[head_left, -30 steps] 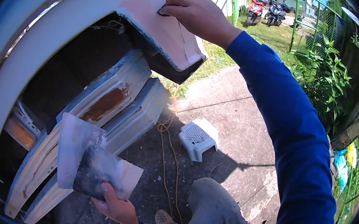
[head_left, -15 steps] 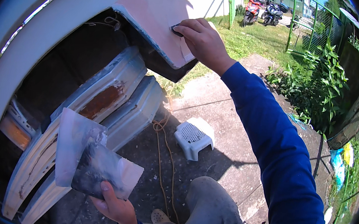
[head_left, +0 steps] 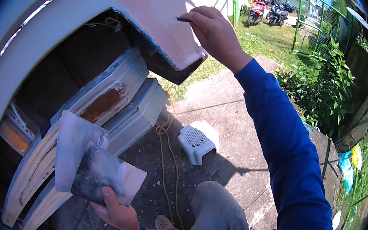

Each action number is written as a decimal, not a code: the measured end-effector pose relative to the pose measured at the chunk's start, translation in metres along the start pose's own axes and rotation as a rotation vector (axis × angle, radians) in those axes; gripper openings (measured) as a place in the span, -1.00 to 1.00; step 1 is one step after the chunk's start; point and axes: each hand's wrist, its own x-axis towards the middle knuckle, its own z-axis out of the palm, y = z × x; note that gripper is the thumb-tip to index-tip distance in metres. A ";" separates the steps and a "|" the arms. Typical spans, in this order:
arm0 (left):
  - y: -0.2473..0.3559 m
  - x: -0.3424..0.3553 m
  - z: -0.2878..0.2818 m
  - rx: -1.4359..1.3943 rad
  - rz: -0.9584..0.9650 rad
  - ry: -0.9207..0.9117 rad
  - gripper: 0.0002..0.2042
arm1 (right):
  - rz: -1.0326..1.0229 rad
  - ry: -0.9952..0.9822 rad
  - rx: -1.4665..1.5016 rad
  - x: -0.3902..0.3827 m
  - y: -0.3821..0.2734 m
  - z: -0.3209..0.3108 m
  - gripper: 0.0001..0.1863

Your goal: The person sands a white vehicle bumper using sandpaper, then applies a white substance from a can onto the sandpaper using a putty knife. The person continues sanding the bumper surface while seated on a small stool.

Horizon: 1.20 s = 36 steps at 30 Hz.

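Note:
My left hand [head_left: 115, 213] grips a dark flat board [head_left: 86, 174] smeared with pale pinkish putty, its thumb pressed on the lower edge. Pale putty spreads over the board's left and right ends. My right hand [head_left: 219, 35] pinches a small dark, thin spreader [head_left: 183, 19] between thumb and fingers. That spreader is over a white vehicle body panel [head_left: 156, 11] coated with pale pink filler; whether it touches the surface I cannot tell. Below the panel's chipped bluish edge is a dark opening.
Curved metal parts with rust patches [head_left: 104, 104] are inside the opening on the left. A white plastic stool [head_left: 198, 139] stands on the concrete, beside a tan rope [head_left: 164, 158]. Leafy plants [head_left: 321, 84] grow at right; motorcycles [head_left: 279, 12] are parked far back.
My right hand has moved up and slightly right with the spreader, which now looks flatter and thinner. The left hand and board have hardly moved.

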 end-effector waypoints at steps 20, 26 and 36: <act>-0.001 -0.008 0.010 -0.052 -0.030 -0.004 -0.50 | 0.063 -0.293 0.174 -0.084 -0.031 0.013 -0.74; -0.002 -0.003 0.010 -0.107 -0.037 -0.081 -0.54 | 0.154 -0.398 0.229 -0.107 -0.086 -0.036 -0.74; -0.006 -0.008 0.032 -0.069 0.008 -0.165 -0.55 | 0.013 -0.229 0.520 -0.094 -0.221 -0.081 -0.61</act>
